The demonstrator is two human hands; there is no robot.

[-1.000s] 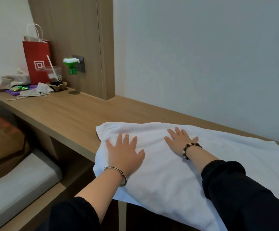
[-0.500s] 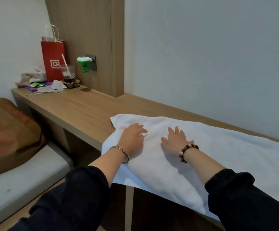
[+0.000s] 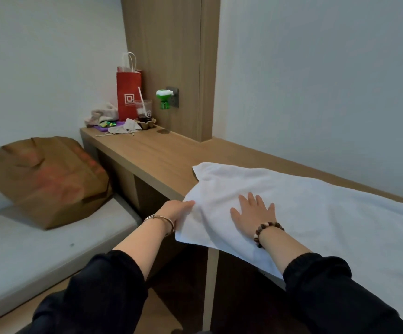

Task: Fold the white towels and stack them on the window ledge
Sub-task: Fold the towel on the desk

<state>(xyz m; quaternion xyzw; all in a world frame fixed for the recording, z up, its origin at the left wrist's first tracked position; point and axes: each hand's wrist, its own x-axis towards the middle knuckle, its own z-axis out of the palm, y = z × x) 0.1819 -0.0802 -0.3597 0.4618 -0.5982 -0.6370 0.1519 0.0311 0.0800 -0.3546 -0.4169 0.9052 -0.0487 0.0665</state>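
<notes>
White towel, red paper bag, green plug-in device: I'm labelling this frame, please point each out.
white towel [image 3: 316,213], head view, flat middle of the cloth.
red paper bag [image 3: 128,85], head view, front panel above the logo.
green plug-in device [image 3: 164,104], head view, green lower body.

- Dim, even, bluish light.
- Soft shadows in the folds of the white towel [image 3: 316,208]; darkness beneath the tabletop [image 3: 147,153].
- Straight lines bow near the edges; the brown paper bag [image 3: 46,179] looks slightly blurred.

towel [image 3: 316,208] on ledge [image 3: 152,160], bag [image 3: 128,92] behind
</notes>
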